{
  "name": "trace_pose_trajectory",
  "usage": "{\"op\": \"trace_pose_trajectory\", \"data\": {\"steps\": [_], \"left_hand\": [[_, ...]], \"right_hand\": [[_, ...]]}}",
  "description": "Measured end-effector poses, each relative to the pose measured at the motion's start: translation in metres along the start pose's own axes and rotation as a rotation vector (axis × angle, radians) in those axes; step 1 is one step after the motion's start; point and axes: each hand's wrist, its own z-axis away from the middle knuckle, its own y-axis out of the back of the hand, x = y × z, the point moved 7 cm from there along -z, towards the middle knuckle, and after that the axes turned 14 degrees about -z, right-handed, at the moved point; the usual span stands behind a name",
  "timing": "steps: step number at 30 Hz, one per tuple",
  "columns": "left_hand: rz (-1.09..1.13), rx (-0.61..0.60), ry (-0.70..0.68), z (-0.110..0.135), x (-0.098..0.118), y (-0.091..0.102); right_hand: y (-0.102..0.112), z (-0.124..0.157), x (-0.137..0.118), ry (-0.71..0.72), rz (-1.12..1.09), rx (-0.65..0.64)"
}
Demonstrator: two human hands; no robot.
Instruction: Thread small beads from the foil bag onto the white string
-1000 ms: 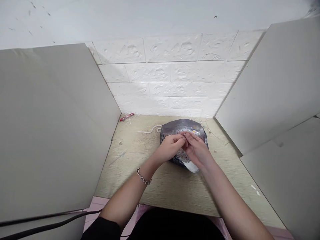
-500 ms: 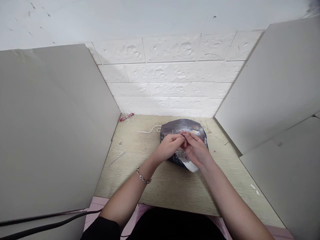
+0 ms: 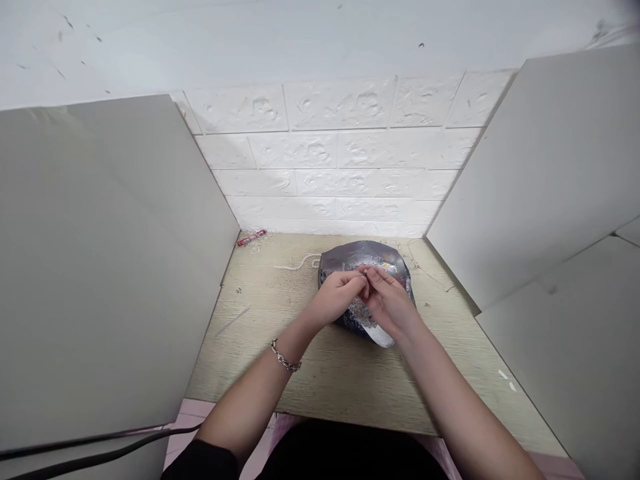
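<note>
Basically boxed in: grey left panel well out past the left hand, grey right panel past the right hand, white wall ahead of both. Desk below; its front edge lies nearer the body than either hand. Most free room is bare desk left of and nearer than the left hand; the right side is tighter, so keep elbow swings small. Silvery bag sits right under both hands, small bead-like bits showing in it. Left hand closed, thumb against curled fingers, contents too small to tell. Right hand pinches a tiny pale piece at its fingertips, touching or just beside the left's. For doing it well: steady wrists, light pinch, tips over the bag so a dropped piece likely lands inside.
</note>
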Motion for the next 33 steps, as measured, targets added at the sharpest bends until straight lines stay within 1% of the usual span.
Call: {"op": "trace_pose_trajectory", "data": {"steps": [16, 25, 33], "left_hand": [[-0.025, -0.007, 0.026, 0.0006, 0.0018, 0.0015], [-0.02, -0.003, 0.033, 0.0012, 0.0024, 0.0019], [-0.021, 0.006, 0.03, 0.0018, 0.0034, 0.0042]], "right_hand": [[-0.0037, 0.0014, -0.0014, 0.024, 0.059, -0.023], [-0.004, 0.0012, -0.0014, 0.018, 0.042, -0.031], [-0.0083, 0.0027, -0.0021, 0.033, 0.073, -0.082]]}}
